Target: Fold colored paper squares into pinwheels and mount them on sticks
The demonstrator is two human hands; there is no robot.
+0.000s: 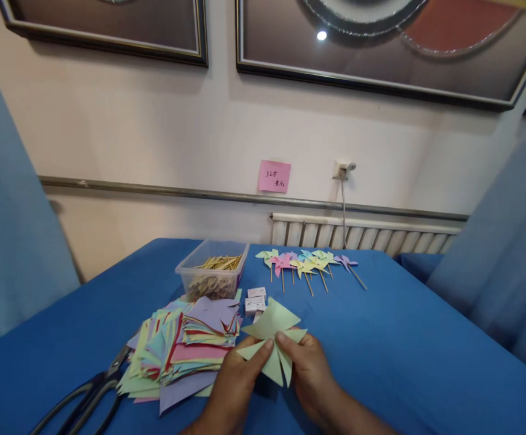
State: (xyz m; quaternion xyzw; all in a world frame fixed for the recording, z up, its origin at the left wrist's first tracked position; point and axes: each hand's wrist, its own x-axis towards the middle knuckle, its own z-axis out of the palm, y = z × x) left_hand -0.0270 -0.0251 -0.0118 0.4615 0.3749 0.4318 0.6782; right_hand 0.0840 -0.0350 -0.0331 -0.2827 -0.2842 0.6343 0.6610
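Between my two hands is a light green paper square [274,318] with slits cut in from its corners. My left hand [240,376] pinches its left side, thumb on top near the centre. My right hand [309,370] grips the right side the same way, its thumb also near the middle. The fingers beneath the paper are hidden. Just left of my left hand lies a tall pile of coloured cut paper [199,350]. Small white boxes [255,302] stand just beyond the green paper.
A clear plastic box [208,284] of thin wooden sticks [220,263] stands behind the pile. Finished paper pinwheels [306,266] on sticks lie at the table's back. Large scissors [102,380] rest at front left. The blue-covered table [408,362] meets a wall with a radiator [363,232].
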